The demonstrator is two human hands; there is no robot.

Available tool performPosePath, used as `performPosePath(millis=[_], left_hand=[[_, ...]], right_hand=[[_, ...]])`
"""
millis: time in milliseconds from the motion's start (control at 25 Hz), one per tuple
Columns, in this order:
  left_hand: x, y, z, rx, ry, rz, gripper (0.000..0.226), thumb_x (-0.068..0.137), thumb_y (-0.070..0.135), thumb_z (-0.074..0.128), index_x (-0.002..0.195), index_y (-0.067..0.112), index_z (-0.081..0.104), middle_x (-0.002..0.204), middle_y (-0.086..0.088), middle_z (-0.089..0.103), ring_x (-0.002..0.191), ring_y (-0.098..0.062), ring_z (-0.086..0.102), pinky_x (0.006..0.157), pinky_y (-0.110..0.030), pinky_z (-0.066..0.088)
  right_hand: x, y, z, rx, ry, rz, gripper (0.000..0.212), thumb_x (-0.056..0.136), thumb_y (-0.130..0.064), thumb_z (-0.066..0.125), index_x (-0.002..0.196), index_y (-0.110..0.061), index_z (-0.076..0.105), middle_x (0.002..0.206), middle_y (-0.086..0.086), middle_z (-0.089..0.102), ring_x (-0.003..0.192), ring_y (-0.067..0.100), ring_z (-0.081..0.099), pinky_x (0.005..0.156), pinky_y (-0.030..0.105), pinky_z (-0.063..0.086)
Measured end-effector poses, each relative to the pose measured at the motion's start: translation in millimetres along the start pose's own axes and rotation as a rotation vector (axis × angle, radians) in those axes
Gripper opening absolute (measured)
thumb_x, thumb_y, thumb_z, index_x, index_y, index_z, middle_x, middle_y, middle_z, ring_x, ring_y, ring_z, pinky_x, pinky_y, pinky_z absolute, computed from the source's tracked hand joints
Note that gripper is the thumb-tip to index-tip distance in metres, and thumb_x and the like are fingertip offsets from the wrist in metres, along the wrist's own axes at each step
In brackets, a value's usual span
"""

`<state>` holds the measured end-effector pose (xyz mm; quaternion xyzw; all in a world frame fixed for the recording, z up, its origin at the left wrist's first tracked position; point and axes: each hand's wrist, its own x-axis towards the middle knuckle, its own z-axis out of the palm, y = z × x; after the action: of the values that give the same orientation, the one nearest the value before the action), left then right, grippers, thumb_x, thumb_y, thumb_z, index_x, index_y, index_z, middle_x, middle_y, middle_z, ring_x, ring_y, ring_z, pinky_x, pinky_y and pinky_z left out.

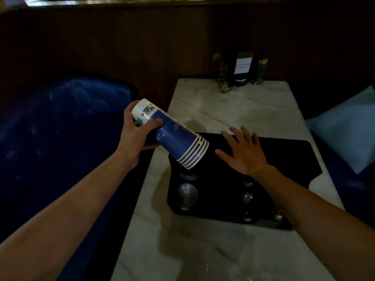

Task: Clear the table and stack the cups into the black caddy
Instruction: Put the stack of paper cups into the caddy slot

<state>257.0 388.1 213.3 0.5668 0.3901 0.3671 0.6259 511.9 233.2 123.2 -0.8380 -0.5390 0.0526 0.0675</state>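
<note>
You're holding a nested stack of blue paper cups (170, 133) in your left hand (136, 136), fingers wrapped round the stack near its base end. The stack is tilting, rims pointing down and to the right, hanging over the left far corner of the black caddy (223, 199) w/o touching it as far as I can tell. Your right hand (242, 152) is lying open and flat, fingers spread, palm down on the caddy's far part, gripping nothing.

Progress, my read: you're nearly done. The cups are already gathered into one stack, approx six rims showing, and the marble table (233, 110) is looking bare of loose cups. What's left is lowering the stack into the caddy, prob. into the left far slot right under the rims. The caddy is already holding a few shiny rounded items in its near slots; too dark to say what they are.

At the table's far edge a small plant (222, 74) and a card stand (242, 66) are sitting; prob. fixtures, not stuff to clear.

Writing: the cups are showing a dark printed mark on the white band near the base, not readable. The card's text is too small and blurred to read. No brand visible.
</note>
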Motion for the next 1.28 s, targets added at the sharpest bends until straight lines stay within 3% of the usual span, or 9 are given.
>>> performPosePath(millis=[80, 240, 400, 560, 720, 880, 1080, 1280], left_hand=[[14.5, 4.8, -1.1, 0.053, -0.005, 0.038, 0.071, 0.081, 0.014, 0.075, 0.134, 0.044, 0.038, 0.128, 0.001, 0.054, 0.112, -0.023, 0.062, 0.074, -0.045, 0.062], [33.7, 11.3, 3.3, 0.151, -0.062, 0.128, 0.076, 0.082, 0.010, 0.075, 0.138, 0.040, 0.034, 0.120, 0.009, 0.054, 0.103, -0.009, 0.063, 0.064, -0.027, 0.060], [43.3, 11.1, 16.9, 0.394, -0.128, 0.248, 0.084, 0.080, 0.008, 0.077, 0.143, 0.036, 0.029, 0.120, 0.019, 0.050, 0.099, 0.011, 0.060, 0.084, -0.038, 0.060], [50.4, -0.1, 28.5, 0.573, -0.195, 0.345, 0.091, 0.073, 0.019, 0.082, 0.146, 0.036, 0.030, 0.139, -0.001, 0.043, 0.121, -0.017, 0.053, 0.098, -0.047, 0.054], [47.5, -20.2, 42.6, 0.783, -0.218, 0.421, 0.093, 0.067, 0.030, 0.083, 0.144, 0.039, 0.032, 0.133, 0.001, 0.045, 0.112, -0.013, 0.053, 0.092, -0.036, 0.054], [49.2, -35.2, 48.9, 0.865, -0.270, 0.367, 0.111, 0.063, 0.027, 0.083, 0.146, 0.050, 0.015, 0.133, 0.001, 0.042, 0.109, -0.017, 0.054, 0.083, -0.034, 0.051], [54.8, -45.4, 50.6, 1.163, -0.431, 0.317, 0.082, 0.068, 0.031, 0.080, 0.138, 0.033, 0.036, 0.124, 0.003, 0.050, 0.109, -0.027, 0.056, 0.083, -0.038, 0.048], [61.0, -55.6, 53.7, 1.357, -0.562, 0.258, 0.073, 0.068, 0.036, 0.080, 0.129, 0.027, 0.040, 0.119, -0.002, 0.058, 0.107, -0.028, 0.059, 0.089, -0.047, 0.050]], right_hand=[[5.6, 1.0, 12.1, -0.022, -0.008, -0.008, 0.079, 0.081, -0.079, 0.011, 0.149, -0.038, 0.013, 0.159, -0.001, 0.018, 0.147, 0.028, 0.006, 0.117, 0.057, -0.001], [4.9, 3.2, 17.7, -0.038, 0.095, -0.001, 0.072, 0.084, -0.072, 0.014, 0.147, -0.039, 0.019, 0.152, -0.001, 0.031, 0.141, 0.028, 0.022, 0.117, 0.058, 0.005], [4.5, 2.9, 16.3, -0.039, 0.115, -0.004, 0.066, 0.086, -0.066, 0.021, 0.147, -0.039, 0.019, 0.151, -0.001, 0.034, 0.139, 0.028, 0.023, 0.117, 0.057, 0.005], [4.7, 2.7, 17.5, -0.016, 0.151, 0.000, 0.064, 0.087, -0.064, 0.026, 0.146, -0.039, 0.024, 0.148, -0.001, 0.038, 0.138, 0.028, 0.026, 0.118, 0.056, 0.004], [4.4, 2.8, 19.2, -0.010, 0.169, -0.003, 0.063, 0.087, -0.062, 0.030, 0.145, -0.037, 0.028, 0.147, 0.000, 0.039, 0.138, 0.028, 0.028, 0.117, 0.057, 0.005], [5.4, 3.3, 19.9, -0.012, 0.156, -0.012, 0.064, 0.088, -0.062, 0.028, 0.146, -0.037, 0.025, 0.148, 0.000, 0.037, 0.139, 0.029, 0.025, 0.117, 0.057, 0.003], [6.0, 3.2, 19.3, -0.028, 0.138, -0.002, 0.064, 0.087, -0.063, 0.023, 0.147, -0.038, 0.022, 0.150, 0.001, 0.034, 0.140, 0.029, 0.023, 0.117, 0.056, 0.003], [7.0, 2.5, 20.6, -0.031, 0.146, 0.005, 0.065, 0.086, -0.063, 0.026, 0.146, -0.039, 0.024, 0.149, 0.001, 0.037, 0.138, 0.030, 0.026, 0.117, 0.058, 0.006]])
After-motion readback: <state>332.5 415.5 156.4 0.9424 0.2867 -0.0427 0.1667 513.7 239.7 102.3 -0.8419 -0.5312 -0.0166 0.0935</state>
